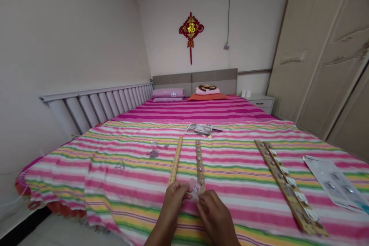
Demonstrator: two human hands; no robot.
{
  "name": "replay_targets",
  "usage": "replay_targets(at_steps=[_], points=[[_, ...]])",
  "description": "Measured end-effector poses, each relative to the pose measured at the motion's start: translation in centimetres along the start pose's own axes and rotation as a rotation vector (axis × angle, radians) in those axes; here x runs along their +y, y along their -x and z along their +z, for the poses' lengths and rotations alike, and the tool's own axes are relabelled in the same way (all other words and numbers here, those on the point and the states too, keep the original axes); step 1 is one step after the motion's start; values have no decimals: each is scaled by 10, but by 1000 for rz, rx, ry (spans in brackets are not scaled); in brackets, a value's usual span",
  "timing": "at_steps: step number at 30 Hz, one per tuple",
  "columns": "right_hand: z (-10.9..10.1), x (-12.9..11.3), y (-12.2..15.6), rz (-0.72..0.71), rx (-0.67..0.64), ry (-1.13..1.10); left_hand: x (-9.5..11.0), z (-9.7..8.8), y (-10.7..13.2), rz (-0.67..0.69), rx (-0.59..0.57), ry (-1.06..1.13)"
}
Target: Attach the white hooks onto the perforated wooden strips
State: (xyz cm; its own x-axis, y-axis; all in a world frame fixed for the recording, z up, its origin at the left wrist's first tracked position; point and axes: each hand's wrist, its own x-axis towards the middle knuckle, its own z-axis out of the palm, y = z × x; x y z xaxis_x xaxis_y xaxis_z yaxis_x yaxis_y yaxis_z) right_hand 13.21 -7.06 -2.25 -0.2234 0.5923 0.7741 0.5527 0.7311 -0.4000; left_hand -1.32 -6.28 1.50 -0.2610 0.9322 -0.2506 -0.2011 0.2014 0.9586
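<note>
My left hand pinches a small clear plastic bag between thumb and fingers. Something small and shiny shows inside it, too small to name. On the bag's other side, my right hand is closed at its edge, with the fingertips partly hidden. Just beyond my hands lies a wooden strip carrying several small metal pieces in a row; the bag covers part of its near end. To its left is a bare-looking wooden strip with rows of small holes.
Two more wooden strips lie at right, one edged with white pieces. Beside them is a clear blister pack. Small plastic bags, a wire-like piece and a crumpled packet rest on the striped bedspread.
</note>
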Motion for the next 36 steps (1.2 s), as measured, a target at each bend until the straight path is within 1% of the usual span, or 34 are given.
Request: replay_targets(at_steps=[5,7,9,10,12,14,15,16,18,20,22,24,27,31,34,36], points=[[0,8,10,-57,42,48,0,9,8,74,14,-55],[-3,9,11,-37,49,24,2,11,11,84,-10,-77],[-7,7,9,38,49,-46,5,14,13,91,-42,-98],[-10,5,7,104,47,-105,6,14,14,102,-64,-109],[-16,3,3,297,52,-258,6,14,12,163,-97,-125],[-19,4,0,544,70,-452,1,12,8,237,-95,-120],[-19,5,0,675,68,-557,-3,10,5,254,-81,-109],[-19,7,2,802,60,-665,-8,8,2,251,-66,-96],[-14,12,9,1027,36,-882,-21,5,-4,205,-52,-75],[-7,16,20,1209,26,-1061,-37,3,-10,149,-67,-69],[0,17,30,1350,56,-1185,-53,3,-14,110,-91,-75],[7,17,38,1442,99,-1261,-65,5,-17,77,-108,-75],[14,19,41,1508,146,-1296,-74,9,-21,41,-109,-69],[17,26,32,1545,183,-1276,-75,10,-29,70,-103,-132],[16,30,24,1631,219,-1250,-74,8,-36,110,-76,-201],[18,31,20,1683,217,-1249,-75,7,-39,143,-63,-243]])
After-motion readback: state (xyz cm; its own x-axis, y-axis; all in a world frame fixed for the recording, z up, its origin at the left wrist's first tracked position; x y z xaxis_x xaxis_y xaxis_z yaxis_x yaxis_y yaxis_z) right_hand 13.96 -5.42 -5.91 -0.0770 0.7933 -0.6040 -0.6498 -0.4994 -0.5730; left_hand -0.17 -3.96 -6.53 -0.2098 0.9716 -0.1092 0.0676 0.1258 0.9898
